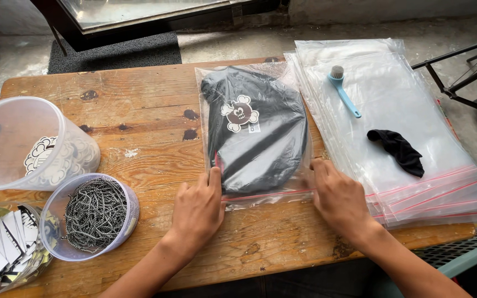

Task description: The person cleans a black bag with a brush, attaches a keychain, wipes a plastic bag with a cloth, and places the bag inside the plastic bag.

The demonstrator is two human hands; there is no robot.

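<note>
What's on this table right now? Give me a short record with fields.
surface: wooden table
left hand: presses the near left edge of a clear bag holding a folded black garment
right hand: on the bag's near right corner
right side: stack of empty bags, with a blue brush and a black cloth on top
left side: tubs of stickers, ball chains and tags

A bagged garment [255, 129] lies mid-frame on the bench [144, 110]. A pile of bags [415, 182] at right carries a brush [342, 88] and a cloth [398, 150]. Three tubs [97, 212] sit lower left.
</note>
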